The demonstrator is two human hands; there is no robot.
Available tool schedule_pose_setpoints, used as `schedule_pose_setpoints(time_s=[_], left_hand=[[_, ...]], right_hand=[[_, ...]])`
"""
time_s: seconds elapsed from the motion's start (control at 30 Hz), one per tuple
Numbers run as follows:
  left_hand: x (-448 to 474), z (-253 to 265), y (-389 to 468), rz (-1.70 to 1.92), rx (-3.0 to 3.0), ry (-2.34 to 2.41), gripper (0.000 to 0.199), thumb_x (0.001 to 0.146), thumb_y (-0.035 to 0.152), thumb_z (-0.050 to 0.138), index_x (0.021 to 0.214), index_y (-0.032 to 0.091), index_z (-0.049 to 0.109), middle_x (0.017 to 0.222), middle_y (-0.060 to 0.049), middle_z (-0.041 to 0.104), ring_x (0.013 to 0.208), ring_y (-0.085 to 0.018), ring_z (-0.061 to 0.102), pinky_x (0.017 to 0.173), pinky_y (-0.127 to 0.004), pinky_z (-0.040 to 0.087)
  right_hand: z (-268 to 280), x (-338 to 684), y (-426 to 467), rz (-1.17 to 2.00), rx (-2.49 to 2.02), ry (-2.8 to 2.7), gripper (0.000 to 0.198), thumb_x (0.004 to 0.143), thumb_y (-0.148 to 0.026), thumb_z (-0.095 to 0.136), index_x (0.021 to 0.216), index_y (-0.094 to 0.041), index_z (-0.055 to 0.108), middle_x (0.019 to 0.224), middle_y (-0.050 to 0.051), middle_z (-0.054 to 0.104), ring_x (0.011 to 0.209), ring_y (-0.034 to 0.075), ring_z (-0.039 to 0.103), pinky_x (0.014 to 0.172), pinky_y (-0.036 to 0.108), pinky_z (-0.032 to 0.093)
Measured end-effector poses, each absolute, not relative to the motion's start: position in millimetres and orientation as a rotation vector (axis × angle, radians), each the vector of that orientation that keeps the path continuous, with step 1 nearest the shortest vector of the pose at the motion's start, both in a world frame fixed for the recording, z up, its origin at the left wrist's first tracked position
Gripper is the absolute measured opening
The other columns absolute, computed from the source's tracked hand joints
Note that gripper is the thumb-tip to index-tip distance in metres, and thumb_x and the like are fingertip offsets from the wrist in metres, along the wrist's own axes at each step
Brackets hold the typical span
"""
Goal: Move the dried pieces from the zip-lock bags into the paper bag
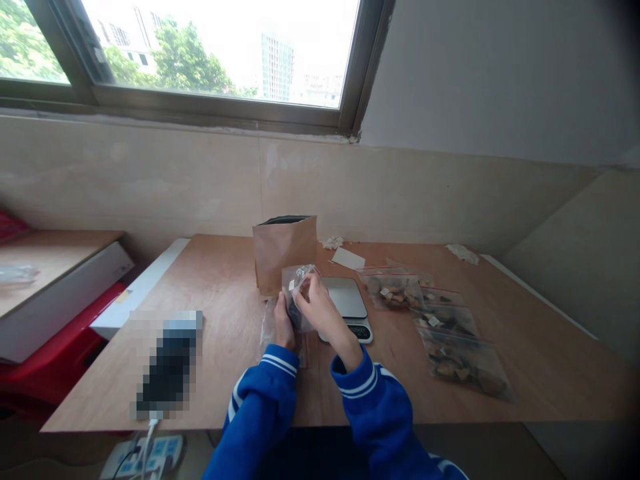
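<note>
Both hands' fingers around pouch

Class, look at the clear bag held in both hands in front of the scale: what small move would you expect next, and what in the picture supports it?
Probably setting the small clear bag on the scale. The left hand grips the bag's side and the right hand pinches its top. The steel platform just behind is bare, and filled bags already lie to the right.
</note>
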State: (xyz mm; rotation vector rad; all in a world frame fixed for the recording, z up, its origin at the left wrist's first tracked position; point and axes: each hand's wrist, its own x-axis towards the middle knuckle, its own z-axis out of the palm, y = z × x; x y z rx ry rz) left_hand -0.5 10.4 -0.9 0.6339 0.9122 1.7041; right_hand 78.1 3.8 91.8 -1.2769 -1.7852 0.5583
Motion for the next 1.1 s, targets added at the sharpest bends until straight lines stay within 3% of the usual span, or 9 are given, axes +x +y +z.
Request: schedule_pose_setpoints(time_s=[0.2, 0.4, 0.9, 1.1], left_hand=[[-9.3, -5.2, 8.5, 1.832, 0.767, 1.1, 0.044, 0.083, 0.049, 0.057, 0.099, 0.011, 0.071, 0.103, -0.011, 0.073, 0.103, -0.025, 0.066, 0.096, -0.037, 0.048], [-11.8, -9.8, 8.5, 1.795, 0.869, 1.181, 0.035, 0.082, 0.045, 0.056, 0.092, 0.014, 0.07, 0.099, -0.008, 0.073, 0.097, -0.023, 0.065, 0.093, -0.035, 0.048], [-9.7, -7.5, 11.2, 1.815, 0.685, 1.148, 0.033, 0.079, 0.041, 0.057, 0.093, 0.014, 0.07, 0.097, -0.01, 0.074, 0.096, -0.025, 0.068, 0.091, -0.039, 0.05], [-11.9, -11.5, 14.9, 1.806, 0.628, 1.139, 0.032, 0.081, 0.04, 0.056, 0.092, 0.013, 0.069, 0.093, -0.009, 0.074, 0.09, -0.022, 0.068, 0.085, -0.035, 0.051]], right_hand=[[87.9, 76.4, 28.5, 0.603, -1.342, -2.187, 0.038, 0.078, -0.033, 0.067, 0.109, -0.014, 0.055, 0.119, 0.018, 0.058, 0.119, 0.031, 0.051, 0.104, 0.044, 0.039], [93.7, 80.7, 34.1, 0.635, -1.282, -2.221, 0.018, 0.083, -0.031, 0.064, 0.092, -0.018, 0.056, 0.104, 0.01, 0.059, 0.104, 0.024, 0.054, 0.096, 0.038, 0.043], [94.7, 73.4, 20.1, 0.615, -1.258, -2.199, 0.011, 0.078, -0.019, 0.066, 0.089, -0.016, 0.064, 0.1, 0.011, 0.064, 0.103, 0.026, 0.058, 0.092, 0.039, 0.045], [91.0, 75.8, 25.4, 0.777, -1.213, -2.011, 0.007, 0.077, -0.019, 0.064, 0.083, -0.016, 0.066, 0.09, 0.008, 0.07, 0.085, 0.021, 0.063, 0.078, 0.032, 0.049]])
